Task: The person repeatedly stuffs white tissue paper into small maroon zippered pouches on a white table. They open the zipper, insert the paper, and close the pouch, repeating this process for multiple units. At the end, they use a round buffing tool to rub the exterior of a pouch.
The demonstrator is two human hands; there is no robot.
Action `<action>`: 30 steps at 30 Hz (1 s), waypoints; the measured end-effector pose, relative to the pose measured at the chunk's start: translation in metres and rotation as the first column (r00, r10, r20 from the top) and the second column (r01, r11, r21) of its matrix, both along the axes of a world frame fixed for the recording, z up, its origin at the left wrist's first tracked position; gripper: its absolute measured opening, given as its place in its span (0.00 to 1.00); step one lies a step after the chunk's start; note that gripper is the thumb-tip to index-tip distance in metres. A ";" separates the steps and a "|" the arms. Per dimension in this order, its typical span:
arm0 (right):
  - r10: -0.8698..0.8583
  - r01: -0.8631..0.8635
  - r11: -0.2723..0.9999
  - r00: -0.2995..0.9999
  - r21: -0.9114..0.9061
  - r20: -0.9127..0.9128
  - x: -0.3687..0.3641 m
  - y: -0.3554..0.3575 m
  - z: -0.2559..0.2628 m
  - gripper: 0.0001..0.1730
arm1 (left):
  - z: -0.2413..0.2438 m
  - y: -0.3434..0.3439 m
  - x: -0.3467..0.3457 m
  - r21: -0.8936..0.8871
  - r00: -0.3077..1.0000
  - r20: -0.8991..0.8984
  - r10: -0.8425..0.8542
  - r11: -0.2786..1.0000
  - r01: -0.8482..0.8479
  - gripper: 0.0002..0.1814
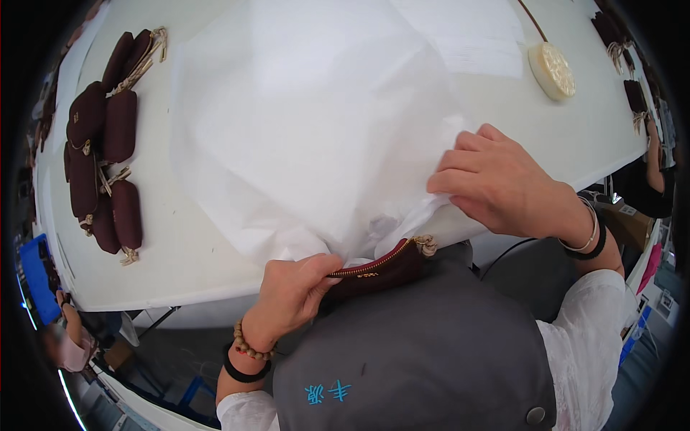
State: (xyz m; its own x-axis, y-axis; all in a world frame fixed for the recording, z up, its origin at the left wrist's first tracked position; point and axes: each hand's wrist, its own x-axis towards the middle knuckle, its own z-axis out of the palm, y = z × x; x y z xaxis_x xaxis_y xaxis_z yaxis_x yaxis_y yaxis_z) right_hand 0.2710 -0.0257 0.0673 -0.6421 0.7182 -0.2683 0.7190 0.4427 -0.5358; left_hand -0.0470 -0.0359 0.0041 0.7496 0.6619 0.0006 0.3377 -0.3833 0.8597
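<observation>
A dark maroon zippered pouch (385,275) is unzipped along its gold zipper at the table's front edge, against the grey apron. My left hand (294,285) grips the pouch's left end between thumb and fingers. A knotted beige cord pull (426,245) hangs at the zipper's right end. White tissue paper (302,129) spreads over the table, and its crumpled near part runs down to the pouch mouth. Fingers curled, my right hand (485,183) pinches the right edge of that paper, above and right of the pouch. How far the paper goes inside is hidden.
Several maroon pouches with beige cords (121,126) lie piled on the white table (183,280) at left. A round cream-coloured object (552,70) sits at the upper right. More pouches (636,97) are by the far right edge. Other people's arms (654,156) show at the sides.
</observation>
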 end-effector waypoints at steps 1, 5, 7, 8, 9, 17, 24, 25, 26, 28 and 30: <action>-0.045 0.051 0.997 0.994 -0.059 0.095 0.003 -0.002 0.003 0.16 | -0.002 -0.002 -0.002 0.018 1.000 0.001 0.006 1.000 -0.006 0.14; -0.376 0.345 0.926 0.879 -0.152 -0.294 -0.013 -0.015 -0.015 0.09 | -0.006 -0.002 0.001 0.099 1.000 -0.010 -0.006 0.995 0.007 0.15; -0.309 0.200 0.937 0.855 -0.286 -0.416 -0.029 -0.016 -0.025 0.09 | -0.007 -0.001 0.003 0.104 1.000 0.015 -0.012 0.994 0.010 0.14; -0.281 0.118 0.932 0.832 -0.342 -0.478 -0.033 -0.017 -0.030 0.10 | -0.008 -0.001 0.004 0.106 1.000 0.028 -0.014 0.994 0.011 0.14; -0.232 0.030 0.910 0.864 -0.413 -0.447 -0.035 -0.017 -0.034 0.11 | -0.009 -0.002 0.002 0.099 1.000 0.029 -0.013 0.995 0.010 0.14; -0.088 -0.115 0.840 0.936 -0.531 -0.342 -0.037 -0.016 -0.051 0.15 | 0.003 0.010 -0.022 0.008 0.977 -0.056 0.207 0.978 -0.207 0.19; -0.069 -0.136 0.839 0.933 -0.526 -0.352 -0.034 -0.012 -0.040 0.14 | -0.007 0.004 -0.030 0.102 0.955 -0.050 0.292 0.953 -0.285 0.18; -0.064 -0.137 0.850 0.932 -0.509 -0.358 -0.033 -0.014 -0.042 0.15 | -0.007 0.003 -0.028 0.083 0.921 -0.009 0.390 0.918 -0.388 0.19; -0.058 -0.138 0.860 0.930 -0.492 -0.363 -0.033 -0.015 -0.046 0.16 | -0.003 0.007 -0.023 0.100 0.936 -0.035 0.350 0.933 -0.345 0.19; -0.047 -0.142 0.852 0.938 -0.505 -0.343 -0.032 -0.016 -0.045 0.17 | 0.009 0.018 -0.011 0.126 0.958 -0.085 0.272 0.957 -0.261 0.17; -0.027 -0.150 0.819 0.954 -0.553 -0.299 -0.033 -0.010 -0.041 0.18 | 0.011 0.028 -0.005 0.121 0.979 -0.184 0.086 0.991 -0.065 0.18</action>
State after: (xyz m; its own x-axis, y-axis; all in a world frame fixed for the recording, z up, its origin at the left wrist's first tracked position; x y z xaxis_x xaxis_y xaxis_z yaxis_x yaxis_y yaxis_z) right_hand 0.2381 -0.0355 0.0262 -0.7902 0.4522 -0.4136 0.4799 0.0367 -0.8766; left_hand -0.0521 -0.0079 0.0149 0.6913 0.7203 -0.0576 0.5215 -0.4421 0.7298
